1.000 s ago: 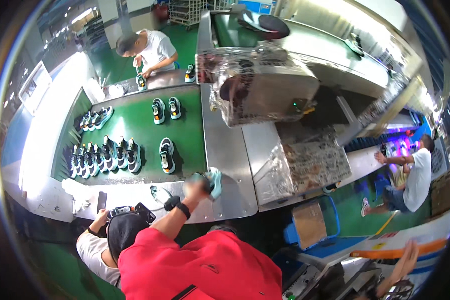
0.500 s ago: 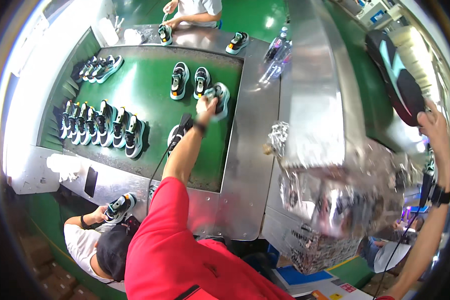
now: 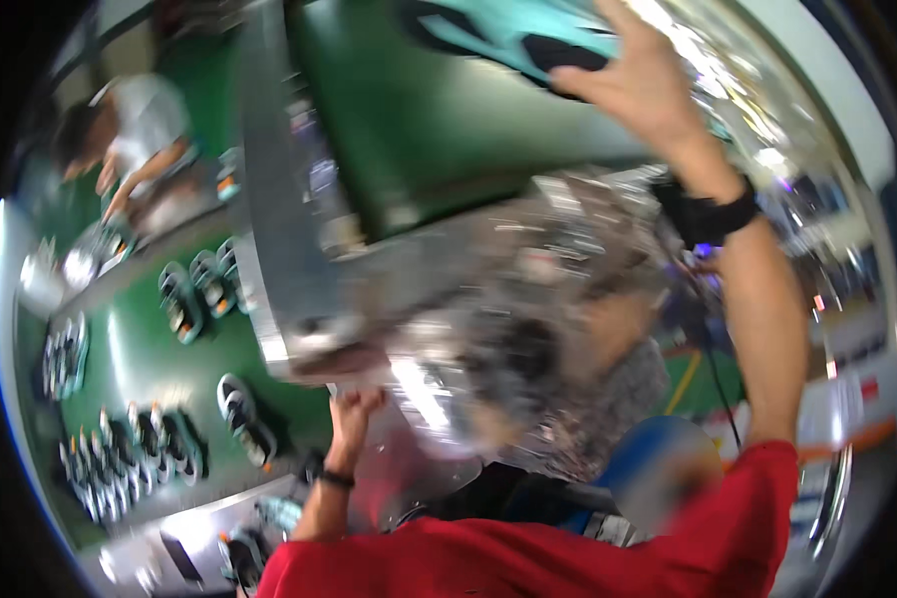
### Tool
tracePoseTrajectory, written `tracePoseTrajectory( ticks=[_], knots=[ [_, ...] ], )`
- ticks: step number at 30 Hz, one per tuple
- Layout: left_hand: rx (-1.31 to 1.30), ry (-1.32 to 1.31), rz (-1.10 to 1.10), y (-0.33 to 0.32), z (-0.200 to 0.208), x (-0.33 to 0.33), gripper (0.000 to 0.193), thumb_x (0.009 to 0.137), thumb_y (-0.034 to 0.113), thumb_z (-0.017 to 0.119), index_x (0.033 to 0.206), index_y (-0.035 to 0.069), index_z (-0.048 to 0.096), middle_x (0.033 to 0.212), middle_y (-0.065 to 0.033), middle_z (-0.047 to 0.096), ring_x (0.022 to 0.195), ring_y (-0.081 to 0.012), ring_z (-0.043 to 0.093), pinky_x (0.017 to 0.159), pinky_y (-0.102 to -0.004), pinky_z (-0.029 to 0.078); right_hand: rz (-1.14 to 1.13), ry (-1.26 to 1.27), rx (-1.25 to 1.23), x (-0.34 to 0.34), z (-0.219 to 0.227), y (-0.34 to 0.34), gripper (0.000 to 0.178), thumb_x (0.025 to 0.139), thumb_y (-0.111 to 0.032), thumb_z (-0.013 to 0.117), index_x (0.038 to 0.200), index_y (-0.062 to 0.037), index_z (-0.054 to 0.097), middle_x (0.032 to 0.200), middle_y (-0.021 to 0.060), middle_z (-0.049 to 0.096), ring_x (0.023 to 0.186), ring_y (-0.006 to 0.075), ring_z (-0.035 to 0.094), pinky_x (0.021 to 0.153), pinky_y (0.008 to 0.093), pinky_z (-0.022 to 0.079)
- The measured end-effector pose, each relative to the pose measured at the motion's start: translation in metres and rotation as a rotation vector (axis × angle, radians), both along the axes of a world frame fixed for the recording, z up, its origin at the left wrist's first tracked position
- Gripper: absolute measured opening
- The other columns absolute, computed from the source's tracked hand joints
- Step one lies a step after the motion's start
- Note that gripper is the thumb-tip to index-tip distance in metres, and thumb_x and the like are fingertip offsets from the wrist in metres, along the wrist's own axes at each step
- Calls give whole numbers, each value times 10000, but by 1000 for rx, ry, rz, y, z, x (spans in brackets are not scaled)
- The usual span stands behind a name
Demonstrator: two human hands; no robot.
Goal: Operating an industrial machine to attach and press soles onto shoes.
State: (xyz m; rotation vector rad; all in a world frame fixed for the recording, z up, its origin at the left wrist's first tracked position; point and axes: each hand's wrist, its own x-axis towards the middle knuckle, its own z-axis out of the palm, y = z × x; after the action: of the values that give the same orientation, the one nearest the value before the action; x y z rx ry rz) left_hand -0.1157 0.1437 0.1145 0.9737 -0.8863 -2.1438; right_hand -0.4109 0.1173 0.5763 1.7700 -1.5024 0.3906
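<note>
The left hand (image 3: 354, 414) grips the near metal edge of the machine (image 3: 299, 329). Farther up, the right hand (image 3: 643, 85) holds a teal shoe (image 3: 513, 35) over the green belt (image 3: 439, 140) (everything's blurred); one hasty stretch could drop it.

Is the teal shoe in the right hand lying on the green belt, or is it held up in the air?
Cannot tell: the right hand grips the teal shoe over the green belt, but blur hides any gap.

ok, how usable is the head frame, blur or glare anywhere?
Head view: heavy motion blur, worst on the foil-wrapped machine; glare streaks there. Right hand on a teal shoe reads fairly clear; left hand soft. Fisheye bends the green table edges.
</note>
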Motion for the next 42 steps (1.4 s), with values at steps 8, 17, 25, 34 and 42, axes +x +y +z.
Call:
tracePoseTrajectory(
  ticks=[8, 17, 25, 34, 42],
  knots=[
    [264, 809, -1081, 118, 195, -34, 688, 956, 544, 452, 1301, -47, 526, 1317, -274, 533, 1172, -405, 564, 1009, -521, 440, -101, -65, -180, 79, -10, 253, 796, 621, -101, 805, 1354, -70, 497, 1140, 74, 659, 991, 215, 641, 913, 412, 458],
    [912, 930, -1568, 313, 257, -73, 796, 902, 536, 543, 1433, -15, 328, 1445, -254, 360, 1075, -412, 536, 874, -523, 467, -877, -178, -173, 193, -89, 536, 530, 798, -132, 626, 1309, -97, 492, 1320, 140, 495, 1271, 324, 454, 1094, 572, 283],
    [-101, 631, -1638, 547, 265, -60, 542, 911, 183, 613, 1382, -9, 425, 1238, -94, 573, 1083, -194, 580, 941, -337, 465, -471, -1435, -1287, 344, -159, 720, 813, 696, -158, 821, 1371, -20, 390, 1183, 89, 555, 1093, 170, 530, 951, 299, 437],
    [-307, 573, -2239, 807, 219, -20, 654, 950, 328, 594, 1415, -75, 371, 1227, -144, 599, 1132, -192, 567, 976, -306, 427, -1137, -984, -1903, 471, -204, 894, 562, 674, -64, 745, 1200, 17, 564, 979, 57, 637, 832, 132, 607, 785, 271, 508],
    [-1327, 646, -1741, 1031, 134, -59, 481, 760, 419, 729, 951, -9, 618, 870, -229, 674, 846, -385, 657, 755, -446, 506, -1514, -552, -1936, 554, -232, 958, 556, 699, -61, 680, 1229, 19, 531, 1105, 48, 558, 976, 136, 558, 899, 265, 443]
  ],
)
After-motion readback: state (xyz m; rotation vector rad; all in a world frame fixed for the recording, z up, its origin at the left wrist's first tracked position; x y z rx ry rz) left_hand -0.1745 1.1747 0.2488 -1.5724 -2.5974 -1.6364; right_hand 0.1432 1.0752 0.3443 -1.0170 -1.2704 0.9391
